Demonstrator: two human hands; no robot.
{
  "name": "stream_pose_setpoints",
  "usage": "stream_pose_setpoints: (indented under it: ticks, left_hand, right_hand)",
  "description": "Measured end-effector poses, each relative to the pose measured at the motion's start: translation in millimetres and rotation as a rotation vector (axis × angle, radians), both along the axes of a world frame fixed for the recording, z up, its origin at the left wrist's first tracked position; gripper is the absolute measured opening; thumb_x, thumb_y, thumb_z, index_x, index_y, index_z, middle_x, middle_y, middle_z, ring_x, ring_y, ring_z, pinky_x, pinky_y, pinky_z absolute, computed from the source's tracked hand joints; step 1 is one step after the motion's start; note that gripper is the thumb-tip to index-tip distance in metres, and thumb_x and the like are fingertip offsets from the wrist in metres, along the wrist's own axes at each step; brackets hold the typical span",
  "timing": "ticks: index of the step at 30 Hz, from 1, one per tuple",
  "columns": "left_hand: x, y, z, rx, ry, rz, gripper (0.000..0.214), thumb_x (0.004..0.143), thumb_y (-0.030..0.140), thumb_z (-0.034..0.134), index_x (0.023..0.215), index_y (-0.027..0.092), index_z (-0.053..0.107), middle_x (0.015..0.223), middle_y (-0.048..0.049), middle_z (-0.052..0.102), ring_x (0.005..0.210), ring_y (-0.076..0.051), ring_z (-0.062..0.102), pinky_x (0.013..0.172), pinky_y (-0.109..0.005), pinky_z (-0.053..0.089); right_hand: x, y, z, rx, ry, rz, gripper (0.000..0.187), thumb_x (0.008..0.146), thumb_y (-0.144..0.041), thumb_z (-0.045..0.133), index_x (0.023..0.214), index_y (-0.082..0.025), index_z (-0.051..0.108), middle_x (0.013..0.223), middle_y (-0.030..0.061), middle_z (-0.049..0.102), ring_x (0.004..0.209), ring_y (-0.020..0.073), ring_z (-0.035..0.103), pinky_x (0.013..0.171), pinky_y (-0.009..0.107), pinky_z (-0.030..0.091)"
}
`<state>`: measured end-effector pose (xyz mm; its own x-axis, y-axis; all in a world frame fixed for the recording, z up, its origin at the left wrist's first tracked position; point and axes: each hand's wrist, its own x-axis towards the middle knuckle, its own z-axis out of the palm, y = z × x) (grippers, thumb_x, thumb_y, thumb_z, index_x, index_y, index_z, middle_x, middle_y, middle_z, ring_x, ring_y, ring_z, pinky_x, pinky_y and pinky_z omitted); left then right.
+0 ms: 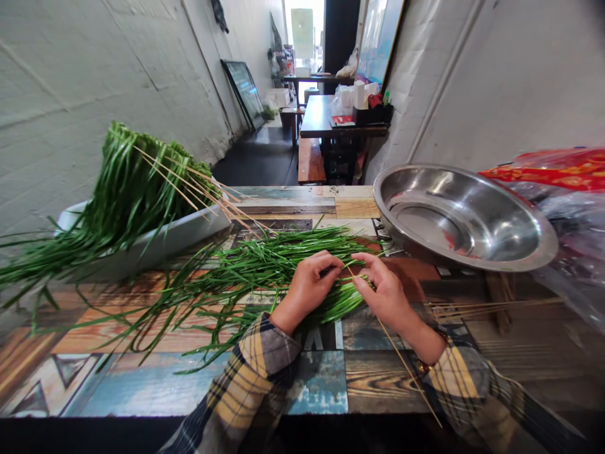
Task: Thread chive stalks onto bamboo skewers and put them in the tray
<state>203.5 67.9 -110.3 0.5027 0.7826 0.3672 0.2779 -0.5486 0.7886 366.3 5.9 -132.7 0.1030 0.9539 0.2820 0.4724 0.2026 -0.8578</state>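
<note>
L hand [312, 284]: fingertips together nr bamboo skewer [406, 366], over chives [278, 258]. R hand [386, 296]: thumb & idx apart; can't tell skewer grip.

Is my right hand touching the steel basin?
Apart: the head view shows a strip of tabletop between the right hand and the steel basin.

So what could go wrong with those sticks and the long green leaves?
The thin tan wooden skewer running by the right hand reaches close to the left hand, so it might prick a finger. The bunch of tan wooden skewers sticking out past the white tray could get knocked down. Loose, grass-like green leaves might get tangled.
</note>
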Motion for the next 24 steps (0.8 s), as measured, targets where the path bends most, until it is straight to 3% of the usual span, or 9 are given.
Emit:
stream_pose_setpoints:
  ticks: [8, 15, 20, 22, 24]
  left_hand:
    - [0, 1, -1.5, 0.016, 0.006, -0.019, 0.014, 0.083, 0.012, 0.056, 0.08, 0.016, 0.069, 0.074, -0.003, 0.065, 0.07, -0.014, 0.059, 0.066, -0.024, 0.044]
    - [1, 0, -5.5, 0.026, 0.057, -0.079, 0.016, 0.084, 0.011, 0.055, 0.081, 0.016, 0.07, 0.076, -0.0033, 0.065, 0.072, -0.014, 0.06, 0.067, -0.024, 0.044]
    - [-3, 2, -2.7, 0.009, 0.113, -0.173, 0.018, 0.086, 0.015, 0.054, 0.087, 0.018, 0.071, 0.081, -0.0043, 0.067, 0.077, -0.015, 0.061, 0.071, -0.025, 0.046]
    - [-7, 6, -1.0, 0.023, 0.091, -0.105, 0.018, 0.087, 0.016, 0.053, 0.089, 0.018, 0.071, 0.085, -0.0055, 0.068, 0.081, -0.016, 0.062, 0.075, -0.026, 0.047]
    - [-11, 11, -1.3, 0.068, 0.056, 0.048, 0.018, 0.089, 0.018, 0.053, 0.091, 0.017, 0.07, 0.088, -0.0064, 0.068, 0.084, -0.016, 0.062, 0.076, -0.027, 0.047]
  right_hand:
    - [0, 1, 2.8, 0.01, -0.012, 0.004, 0.043, 0.082, -0.021, 0.051, 0.124, -0.017, 0.051, 0.061, -0.0054, 0.055, 0.053, 0.0118, 0.051, 0.057, 0.023, 0.043]
    - [-1, 3, -0.8, 0.003, 0.055, 0.002, 0.022, 0.081, -0.022, 0.053, 0.103, -0.019, 0.054, 0.077, 0.0003, 0.066, 0.061, 0.0129, 0.061, 0.058, 0.023, 0.045]
    - [1, 5, -3.3, -0.001, 0.025, 0.006, 0.013, 0.081, -0.023, 0.054, 0.093, -0.019, 0.056, 0.071, -0.0012, 0.063, 0.057, 0.0121, 0.058, 0.054, 0.023, 0.044]
    - [3, 5, -4.2, -0.015, 0.019, 0.016, 0.02, 0.081, -0.023, 0.053, 0.1, -0.018, 0.058, 0.072, -0.0006, 0.064, 0.057, 0.0124, 0.057, 0.054, 0.023, 0.044]
    - [4, 6, -5.1, -0.031, -0.001, 0.023, 0.024, 0.081, -0.023, 0.053, 0.104, -0.018, 0.06, 0.075, 0.0007, 0.066, 0.058, 0.0131, 0.058, 0.055, 0.024, 0.045]
